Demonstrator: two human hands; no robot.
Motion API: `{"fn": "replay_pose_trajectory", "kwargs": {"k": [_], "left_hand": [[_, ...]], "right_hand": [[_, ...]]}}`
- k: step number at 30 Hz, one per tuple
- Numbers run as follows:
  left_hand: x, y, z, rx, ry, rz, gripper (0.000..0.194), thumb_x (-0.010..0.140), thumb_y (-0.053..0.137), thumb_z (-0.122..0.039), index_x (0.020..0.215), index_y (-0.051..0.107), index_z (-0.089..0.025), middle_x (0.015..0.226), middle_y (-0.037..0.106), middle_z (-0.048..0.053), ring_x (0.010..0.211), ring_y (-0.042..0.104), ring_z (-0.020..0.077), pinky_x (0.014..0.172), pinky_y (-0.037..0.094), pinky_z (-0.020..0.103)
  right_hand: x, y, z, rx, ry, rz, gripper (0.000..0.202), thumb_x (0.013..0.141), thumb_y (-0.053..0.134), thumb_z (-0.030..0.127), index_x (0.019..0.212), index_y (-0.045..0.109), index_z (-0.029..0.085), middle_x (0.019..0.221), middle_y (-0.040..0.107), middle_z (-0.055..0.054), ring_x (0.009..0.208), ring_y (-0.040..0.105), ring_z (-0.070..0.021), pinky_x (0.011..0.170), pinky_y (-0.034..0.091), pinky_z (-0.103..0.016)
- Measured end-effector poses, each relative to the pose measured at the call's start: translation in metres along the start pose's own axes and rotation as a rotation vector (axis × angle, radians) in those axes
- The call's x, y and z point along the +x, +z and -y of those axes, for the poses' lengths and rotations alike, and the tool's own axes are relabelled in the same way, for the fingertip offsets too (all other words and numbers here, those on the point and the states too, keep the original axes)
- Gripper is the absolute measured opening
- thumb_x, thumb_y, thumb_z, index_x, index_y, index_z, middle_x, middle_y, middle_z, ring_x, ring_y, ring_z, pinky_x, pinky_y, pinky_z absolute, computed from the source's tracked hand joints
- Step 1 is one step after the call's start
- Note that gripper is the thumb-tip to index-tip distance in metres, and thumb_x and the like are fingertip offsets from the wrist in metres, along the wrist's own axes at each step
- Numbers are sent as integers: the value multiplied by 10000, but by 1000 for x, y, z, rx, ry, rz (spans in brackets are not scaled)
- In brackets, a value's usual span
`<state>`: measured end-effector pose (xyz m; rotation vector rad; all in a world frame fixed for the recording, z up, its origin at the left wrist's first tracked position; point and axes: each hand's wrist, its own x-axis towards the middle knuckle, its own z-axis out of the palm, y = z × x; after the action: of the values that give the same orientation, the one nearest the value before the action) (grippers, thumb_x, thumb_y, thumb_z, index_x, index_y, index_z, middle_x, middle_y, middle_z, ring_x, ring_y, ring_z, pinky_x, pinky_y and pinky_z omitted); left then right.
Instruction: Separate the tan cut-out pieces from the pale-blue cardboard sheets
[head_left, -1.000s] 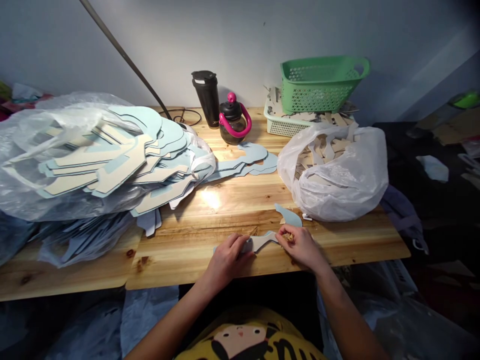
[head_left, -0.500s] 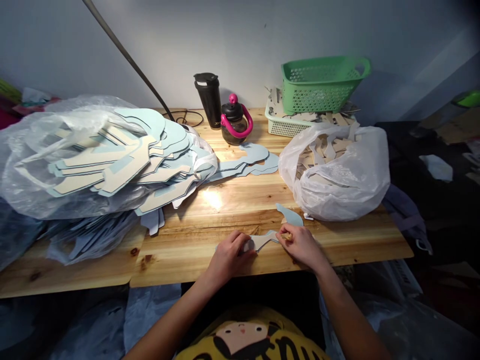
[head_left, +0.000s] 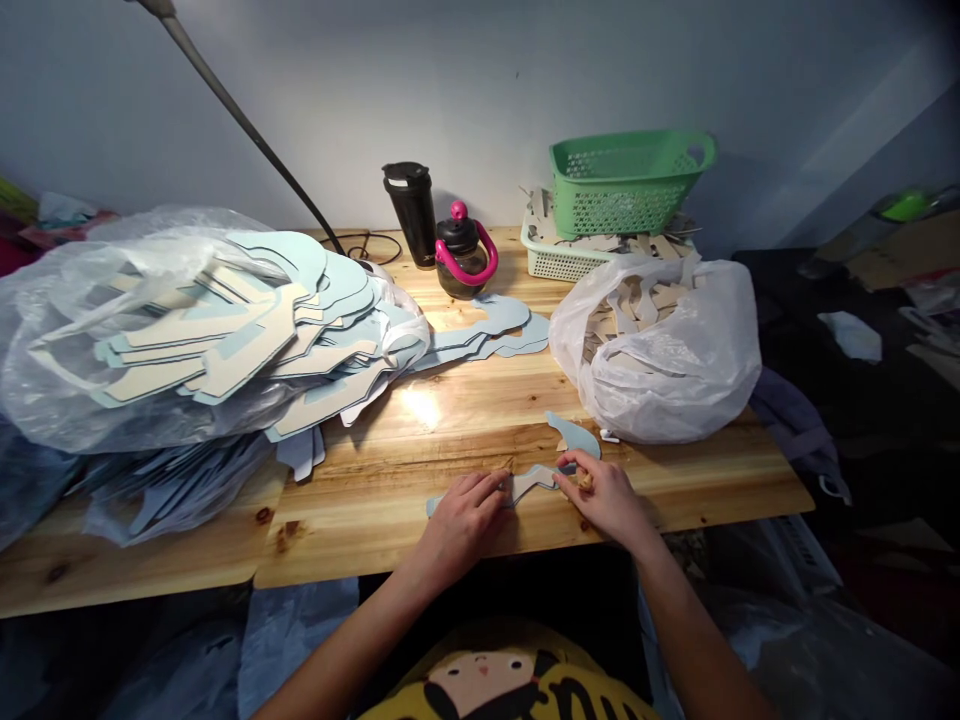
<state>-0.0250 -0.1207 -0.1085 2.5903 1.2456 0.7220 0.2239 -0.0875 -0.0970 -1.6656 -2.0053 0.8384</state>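
Observation:
On the wooden table in front of me lies a narrow, wavy cut-out piece, beige on top with light blue at its edges. My left hand rests over its left part, fingers together and pressing it down. The thumb and forefinger of my right hand are at the piece's right end. A small tan, wood-coloured object shows between the curled fingers of that hand; its kind is unclear. Just behind my right hand lies a curved light blue cut-out, partly covered by the fingers.
A clear plastic bag spills many blue-and-beige cut-outs at left. More cut-outs lie mid-table. A white bag of scraps stands right. Behind are a green basket, a black tumbler, a pink-handled bottle and a lamp stem.
The view has shifted slightly. My left hand lies flatter over the piece. My right hand's forefinger has lifted and stretched out, and more of the piece shows between the hands.

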Motion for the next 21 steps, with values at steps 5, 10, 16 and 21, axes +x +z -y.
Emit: {"fn": "replay_pose_trajectory", "kwargs": {"k": [5, 10, 16, 21], "left_hand": [[20, 7, -14, -6, -11, 63, 160, 976, 427, -167, 919, 571, -126, 978, 622, 76, 837, 560, 169, 732, 487, 291], [35, 22, -20, -6, -116, 71, 122, 953, 463, -146, 899, 572, -144, 832, 564, 39, 702, 522, 144, 645, 443, 251], [35, 33, -18, -4, -168, 29, 87, 932, 497, -157, 924, 583, -152, 845, 566, 44, 708, 532, 155, 638, 424, 255], [34, 30, -19, -81, -183, 20, 163, 940, 533, -307, 928, 583, -153, 862, 573, 54, 748, 546, 159, 644, 408, 251]], "right_hand": [[0, 3, 2, 52, 19, 46, 207, 856, 571, 364, 869, 648, 172, 671, 574, -3, 533, 467, -84, 525, 313, -190], [2, -2, 15, 425, 87, 197, 359, 884, 519, 495, 898, 585, 142, 786, 571, -14, 468, 392, -45, 408, 269, -166], [5, 3, 8, 244, 104, -14, 343, 849, 558, 463, 887, 641, 133, 791, 621, -38, 536, 453, -68, 485, 312, -178], [4, 8, 10, 240, 62, 125, 373, 864, 558, 477, 830, 663, 121, 667, 583, -25, 487, 401, -65, 460, 271, -185]]}}
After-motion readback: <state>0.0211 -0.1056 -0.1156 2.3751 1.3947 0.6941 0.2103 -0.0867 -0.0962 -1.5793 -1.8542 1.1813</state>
